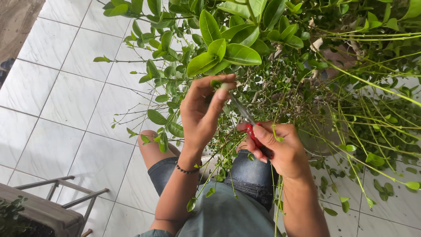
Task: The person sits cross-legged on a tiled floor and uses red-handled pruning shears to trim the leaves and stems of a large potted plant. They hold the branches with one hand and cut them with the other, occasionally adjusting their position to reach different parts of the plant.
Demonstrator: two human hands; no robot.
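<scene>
Two hands work at one leafy shrub (280, 48). The left hand (199, 115) is raised, its fingertips pinched on the tip of a thin green shoot (215, 83) just under a cluster of broad leaves. The right hand (280, 149) is clenched around the red handles of one pair of scissors (249, 123); the grey blades point up and to the left, with their tips close beside the pinched shoot and the left fingers. Whether the blades touch the stem cannot be told. One dark beaded bracelet (187, 169) sits on the left wrist.

The shrub fills the upper and right part of the view, with glossy green leaves on thin branches and many long bare green stalks that trail down to the right. Its round pot (326, 131) shows only in part behind the foliage, just beyond the right hand. Two knees in cut-off denim shorts (250, 173) lie below the hands, under hanging twigs.

The floor (66, 101) is laid with large white glossy tiles with grey joints. More than a dozen cut leaves (375, 159) lie scattered on it at the right, near the pot. At the lower left corner stands one grey metal frame (70, 193), a few small leaves beside it. At the upper left the tiles meet a strip of bare brown ground (17, 17).
</scene>
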